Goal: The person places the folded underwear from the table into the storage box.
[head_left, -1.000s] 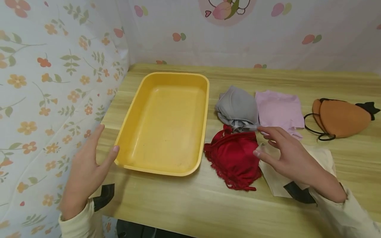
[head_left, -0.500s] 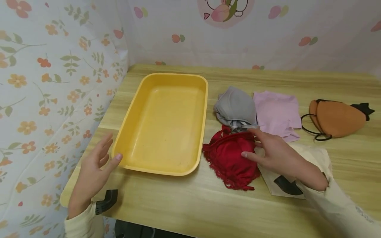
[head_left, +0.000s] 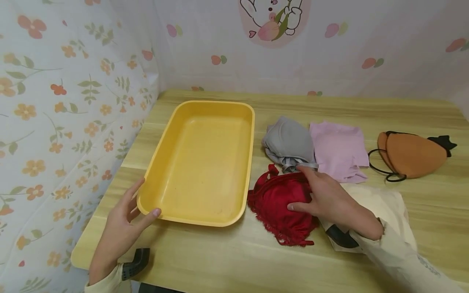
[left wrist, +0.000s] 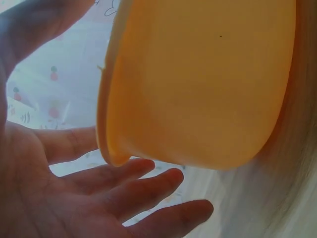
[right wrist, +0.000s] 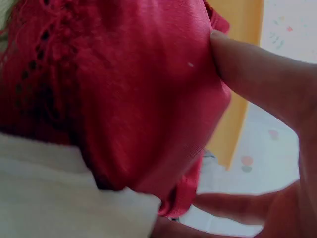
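Note:
A yellow plastic tray (head_left: 205, 167) sits on the wooden table. My left hand (head_left: 122, 226) is at its near left corner, thumb and fingers spread on either side; in the left wrist view the fingers (left wrist: 148, 193) reach below the tray's rim (left wrist: 103, 109), extended. A red lace-edged bra (head_left: 280, 205) lies right of the tray. Over its right side is my right hand (head_left: 329, 199), thumb and fingers apart. The right wrist view shows the thumb (right wrist: 257, 69) at the edge of the red cup (right wrist: 148, 89), the other fingers by a strap, partly hidden.
Behind the red bra lies a folded grey bra (head_left: 287, 140), beside a pink cloth (head_left: 337, 146). A cream cloth (head_left: 386, 211) lies partly under my right arm. Farther right is an orange-brown fabric item (head_left: 415, 156) with black cord. Patterned curtains (head_left: 293, 69) border the table.
My right hand has moved left, from the cream cloth onto the red bra. The left hand has come in closer to the tray's near left corner. The head view has tilted slightly up.

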Motion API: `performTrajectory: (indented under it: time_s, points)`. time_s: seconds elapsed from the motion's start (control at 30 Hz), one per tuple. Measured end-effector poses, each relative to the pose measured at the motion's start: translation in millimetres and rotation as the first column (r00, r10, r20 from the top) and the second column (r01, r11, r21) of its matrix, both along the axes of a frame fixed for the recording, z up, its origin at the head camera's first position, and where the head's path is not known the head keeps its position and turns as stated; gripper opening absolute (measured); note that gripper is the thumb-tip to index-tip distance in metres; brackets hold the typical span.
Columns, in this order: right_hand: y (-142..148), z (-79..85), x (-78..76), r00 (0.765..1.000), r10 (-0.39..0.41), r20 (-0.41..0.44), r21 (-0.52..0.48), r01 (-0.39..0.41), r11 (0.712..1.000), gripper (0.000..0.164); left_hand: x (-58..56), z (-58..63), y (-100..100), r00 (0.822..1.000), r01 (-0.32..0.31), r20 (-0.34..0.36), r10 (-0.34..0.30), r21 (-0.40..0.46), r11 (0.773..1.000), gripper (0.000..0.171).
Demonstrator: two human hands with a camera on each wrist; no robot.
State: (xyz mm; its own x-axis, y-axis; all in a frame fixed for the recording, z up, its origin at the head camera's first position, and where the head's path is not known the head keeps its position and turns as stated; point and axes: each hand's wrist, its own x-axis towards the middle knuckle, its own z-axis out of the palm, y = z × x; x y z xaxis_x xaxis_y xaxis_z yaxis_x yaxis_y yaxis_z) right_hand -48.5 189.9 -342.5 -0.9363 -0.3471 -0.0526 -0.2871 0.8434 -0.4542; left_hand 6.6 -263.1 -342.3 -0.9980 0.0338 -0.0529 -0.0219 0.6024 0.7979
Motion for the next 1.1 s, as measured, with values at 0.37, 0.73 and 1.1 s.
performTrajectory:
  time_s: [0.37,0.73,1.1]
  points:
    - [-8.1,3.6,-8.7,0.994,-0.051,-0.092,-0.026,0.049,0.998,0.097,-9.3,-0.5,4.7,1.0,0.009,-0.007,-0.008,0.05,0.999,0.088]
    - [-11.7,-7.0,-2.9,0.998,-0.047,0.044,-0.137,0.052,0.989,0.095,2.5,-11.9,-1.5,1.0,0.0,-0.017,0.0,-0.005,1.0,0.097]
    - [-10.8,-6.6,-4.3,0.994,-0.058,0.089,-0.272,0.08,0.959,0.104,2.7,-13.3,-1.8,1.0,0.004,-0.023,-0.004,0.016,1.0,0.108]
